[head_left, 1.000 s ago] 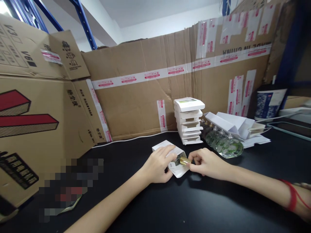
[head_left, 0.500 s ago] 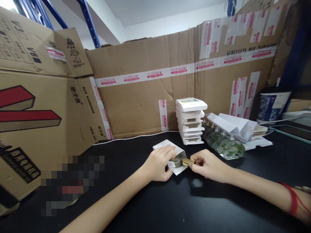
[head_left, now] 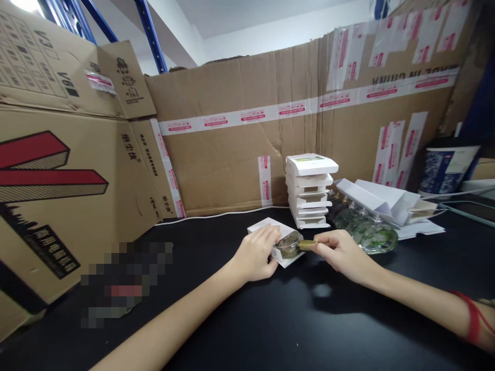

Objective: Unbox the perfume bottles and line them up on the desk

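Observation:
My left hand (head_left: 257,256) is wrapped over a small white carton (head_left: 265,223) tilted on the black table, its open end toward the right. A clear glass perfume bottle (head_left: 289,246) lies partly inside and sticks out of that end. The fingertips of my right hand (head_left: 342,253) pinch the bottle's gold cap (head_left: 307,246). The bottle's lower part is hidden by the carton and my left fingers.
Behind my hands stands a stack of white boxes (head_left: 311,166). Several glass bottles (head_left: 377,235) lie to its right, beside folded white cartons (head_left: 377,198). Farther right are a blue-and-white cup (head_left: 444,167) and a phone (head_left: 474,214). Cardboard (head_left: 228,170) walls the back and left.
The bottle shows a little more outside the carton's open end. My right hand has shifted slightly right and away with the cap. The whole view has moved slightly too.

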Motion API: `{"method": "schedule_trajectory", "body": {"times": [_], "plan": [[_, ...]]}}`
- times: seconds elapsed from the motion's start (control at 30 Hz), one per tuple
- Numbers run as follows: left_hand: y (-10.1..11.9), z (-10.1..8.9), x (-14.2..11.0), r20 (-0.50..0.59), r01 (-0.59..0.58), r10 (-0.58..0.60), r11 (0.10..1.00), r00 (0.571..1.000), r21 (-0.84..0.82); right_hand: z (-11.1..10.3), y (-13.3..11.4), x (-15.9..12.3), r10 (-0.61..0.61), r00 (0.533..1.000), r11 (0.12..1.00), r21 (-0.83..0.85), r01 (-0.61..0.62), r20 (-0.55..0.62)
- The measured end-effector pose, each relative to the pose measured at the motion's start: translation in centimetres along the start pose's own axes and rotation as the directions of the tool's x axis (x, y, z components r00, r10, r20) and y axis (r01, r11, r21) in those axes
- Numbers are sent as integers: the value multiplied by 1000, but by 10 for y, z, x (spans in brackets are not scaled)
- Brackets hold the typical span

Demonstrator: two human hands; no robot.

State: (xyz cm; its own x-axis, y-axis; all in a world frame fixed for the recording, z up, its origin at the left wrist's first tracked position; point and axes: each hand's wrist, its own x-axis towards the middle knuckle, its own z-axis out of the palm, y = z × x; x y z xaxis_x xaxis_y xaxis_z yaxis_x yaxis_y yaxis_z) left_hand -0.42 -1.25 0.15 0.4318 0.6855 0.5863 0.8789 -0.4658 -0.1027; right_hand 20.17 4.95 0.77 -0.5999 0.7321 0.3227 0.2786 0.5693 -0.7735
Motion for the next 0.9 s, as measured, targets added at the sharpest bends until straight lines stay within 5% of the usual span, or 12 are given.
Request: {"method": "schedule_trajectory", "body": {"times": [0.37, 0.9], "plan": [[1, -2, 0, 17, 30, -30, 999, 999, 22, -4, 2, 4, 49, 989, 990, 136, -29, -141], [0, -1, -1, -3, 28, -28, 996, 1000, 89, 2, 17, 11, 135, 990, 985, 101, -138, 38]]}}
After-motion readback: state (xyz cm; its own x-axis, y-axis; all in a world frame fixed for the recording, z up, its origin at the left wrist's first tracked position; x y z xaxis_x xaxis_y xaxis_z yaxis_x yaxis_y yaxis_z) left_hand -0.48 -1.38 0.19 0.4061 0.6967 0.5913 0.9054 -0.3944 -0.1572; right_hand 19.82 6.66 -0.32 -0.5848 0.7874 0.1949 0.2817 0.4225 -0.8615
